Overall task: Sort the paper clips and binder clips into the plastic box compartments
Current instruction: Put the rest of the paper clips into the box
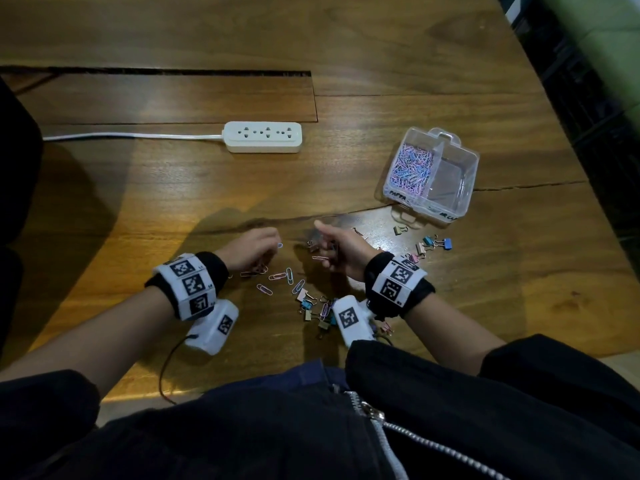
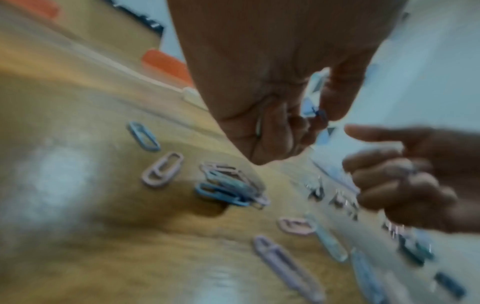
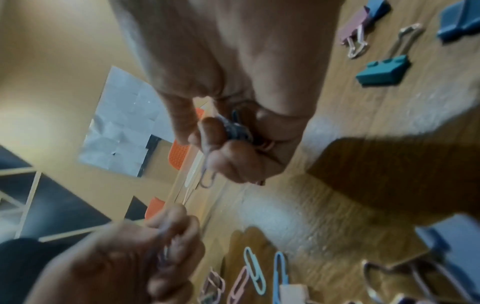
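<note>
both hands grip paper clips; one box.

Box: far right on table.
Power strip: left of box.
Loose clips: near edge, between hands.

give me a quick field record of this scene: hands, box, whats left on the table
left hand: pinches a blue paper clip
right hand: fingers curled round several paper clips
plastic box: open; left compartment holds paper clips, right compartment looks empty
loose paper clips: scattered on the table between the hands
binder clips: unsorted, some right of the right hand, some near the wrists
power strip: on the table, beyond the hands
</note>
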`<state>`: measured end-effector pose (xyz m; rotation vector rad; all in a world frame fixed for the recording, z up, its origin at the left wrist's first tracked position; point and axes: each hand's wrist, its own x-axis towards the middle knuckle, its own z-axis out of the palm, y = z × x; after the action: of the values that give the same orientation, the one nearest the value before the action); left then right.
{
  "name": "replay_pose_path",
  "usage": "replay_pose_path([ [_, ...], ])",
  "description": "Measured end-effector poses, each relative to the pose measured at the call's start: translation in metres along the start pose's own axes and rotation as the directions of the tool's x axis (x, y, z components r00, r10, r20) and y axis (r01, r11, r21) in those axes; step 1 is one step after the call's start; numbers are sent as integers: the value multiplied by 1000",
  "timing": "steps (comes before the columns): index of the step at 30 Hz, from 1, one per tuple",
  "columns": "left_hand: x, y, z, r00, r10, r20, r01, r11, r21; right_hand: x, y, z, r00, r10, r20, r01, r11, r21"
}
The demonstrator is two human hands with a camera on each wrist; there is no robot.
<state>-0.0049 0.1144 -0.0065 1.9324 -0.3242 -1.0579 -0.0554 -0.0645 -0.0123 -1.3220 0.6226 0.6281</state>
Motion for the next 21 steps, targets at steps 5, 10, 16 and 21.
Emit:
replay_pose_path([
  [5,-7,0,-6,998,30,63,10,831,-556,3,4,12,983,-184,23,179,909,-377],
  [10,-7,-3,-9,999,-38,-14,26,855,-518,5,5,21,969,-236,70,216,675,-706],
  [16,-11,-12,-18,992,-85,-91,67,981,-181,3,12,32,950,-251,187,275,383,-882],
  [21,-18,-18,-22,977,-120,-176,190,863,469,6,11,30,944,-234,235,289,233,-929],
])
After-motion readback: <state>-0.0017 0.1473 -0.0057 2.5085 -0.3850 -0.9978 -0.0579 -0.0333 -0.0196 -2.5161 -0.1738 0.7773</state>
